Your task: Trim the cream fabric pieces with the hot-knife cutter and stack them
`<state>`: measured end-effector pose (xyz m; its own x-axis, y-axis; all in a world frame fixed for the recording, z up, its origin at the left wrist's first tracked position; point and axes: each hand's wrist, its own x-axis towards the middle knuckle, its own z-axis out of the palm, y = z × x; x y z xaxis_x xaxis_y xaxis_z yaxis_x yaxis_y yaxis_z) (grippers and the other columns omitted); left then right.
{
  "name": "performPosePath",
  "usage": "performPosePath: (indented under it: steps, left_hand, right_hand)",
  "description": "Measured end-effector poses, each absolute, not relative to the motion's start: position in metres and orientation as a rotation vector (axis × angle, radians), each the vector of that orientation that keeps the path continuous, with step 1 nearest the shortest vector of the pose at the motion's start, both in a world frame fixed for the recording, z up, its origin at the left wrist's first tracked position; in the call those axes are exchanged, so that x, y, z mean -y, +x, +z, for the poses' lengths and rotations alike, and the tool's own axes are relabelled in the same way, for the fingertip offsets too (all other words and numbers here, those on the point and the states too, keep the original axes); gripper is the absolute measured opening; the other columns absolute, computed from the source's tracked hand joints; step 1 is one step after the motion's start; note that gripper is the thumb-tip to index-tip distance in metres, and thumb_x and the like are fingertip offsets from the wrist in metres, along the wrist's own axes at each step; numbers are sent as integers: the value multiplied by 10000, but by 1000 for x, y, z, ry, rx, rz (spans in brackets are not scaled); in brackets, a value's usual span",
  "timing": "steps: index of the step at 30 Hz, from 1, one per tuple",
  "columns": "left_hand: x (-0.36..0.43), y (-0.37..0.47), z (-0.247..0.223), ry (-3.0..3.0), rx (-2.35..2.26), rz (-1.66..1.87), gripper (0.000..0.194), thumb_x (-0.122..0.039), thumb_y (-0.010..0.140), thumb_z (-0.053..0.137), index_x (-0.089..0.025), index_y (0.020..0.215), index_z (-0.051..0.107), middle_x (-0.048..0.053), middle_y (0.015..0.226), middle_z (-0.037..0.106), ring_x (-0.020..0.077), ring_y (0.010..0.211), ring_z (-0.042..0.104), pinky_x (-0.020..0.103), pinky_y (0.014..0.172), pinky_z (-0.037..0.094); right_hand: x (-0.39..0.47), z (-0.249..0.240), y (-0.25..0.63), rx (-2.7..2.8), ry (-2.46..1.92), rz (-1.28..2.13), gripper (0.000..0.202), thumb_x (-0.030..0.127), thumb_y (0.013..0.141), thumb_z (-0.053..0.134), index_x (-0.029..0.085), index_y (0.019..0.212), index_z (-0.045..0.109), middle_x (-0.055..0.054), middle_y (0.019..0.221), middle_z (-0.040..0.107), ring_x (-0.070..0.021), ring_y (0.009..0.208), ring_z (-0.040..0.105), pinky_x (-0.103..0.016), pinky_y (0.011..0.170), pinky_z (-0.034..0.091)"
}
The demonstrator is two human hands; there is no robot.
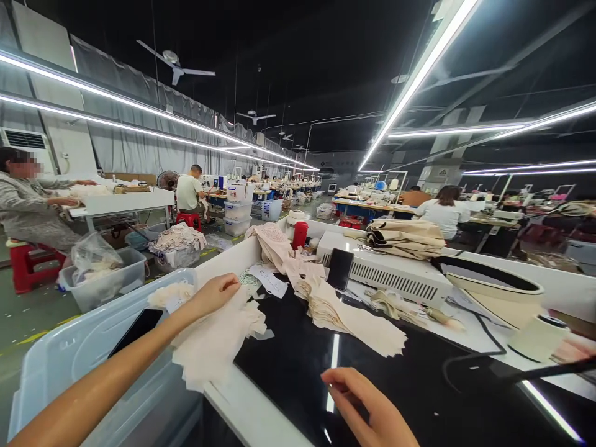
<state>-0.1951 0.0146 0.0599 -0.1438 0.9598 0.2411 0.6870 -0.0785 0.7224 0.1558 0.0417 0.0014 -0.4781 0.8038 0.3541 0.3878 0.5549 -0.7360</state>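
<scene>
Left arm stretched forward, left hand (215,293) palm-down with fingers curled; right hand (367,403) low and near, fingers loosely bent, grip empty.
</scene>
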Motion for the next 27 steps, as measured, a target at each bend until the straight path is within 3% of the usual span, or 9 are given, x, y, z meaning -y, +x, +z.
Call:
performPosePath:
  steps: [4,8,12,14,19,24,27]
  left_hand:
    - [4,-164,69,1672,-1520,1081,434,-634,913,494,-203,861,504,-49,711,392,129,646,374,237,589,316]
    - [25,-121,66,1557,-1228,993,598,-794,834,543,-200,877,485,-40,763,426,112,664,402,218,613,343]
    - [41,-88,60,1459,-1020,951,642,-815,781,629,-196,877,490,-24,819,462,120,732,455,240,706,408]
    - [47,-76,56,1388,-948,952,641,-797,754,683,-194,861,492,-31,807,445,114,721,436,236,705,387]
    - [59,-60,43,1329,-912,909,629,-786,759,680,-197,851,480,-51,740,396,101,636,355,226,603,287]
    - [69,-50,34,1352,-942,969,650,-837,822,551,-190,843,488,-49,731,412,111,645,353,241,599,283]
    - [72,-45,36,1463,-942,1026,554,-684,778,737,-181,903,540,-22,820,543,139,751,493,257,695,374]
  right_hand:
    - [-21,8,131,1813,-1006,953,334,516,839,650,275,1056,733,-54,1006,748,-240,900,709,-329,792,591]
    - [-2,20,116,1589,-1026,1272,583,609,750,749,244,1197,667,-82,1099,730,-233,944,701,-336,787,583]
    - [23,29,115,1289,-1134,1805,620,742,781,684,234,1136,691,-68,933,759,-188,815,727,-255,662,542]
    - [36,31,118,1163,-1097,1918,639,735,772,709,240,1176,676,-58,899,762,-181,776,733,-255,667,541]
    - [49,36,129,1035,-970,1661,716,477,618,937,250,1233,650,-23,916,741,-187,780,707,-292,704,558]
    - [52,45,137,1218,-1011,1460,684,519,649,895,236,1215,635,39,731,653,-126,581,573,-255,570,474]
    - [53,51,139,1409,-1040,1349,711,589,656,856,231,1224,619,79,641,562,-120,527,526,-253,537,444]
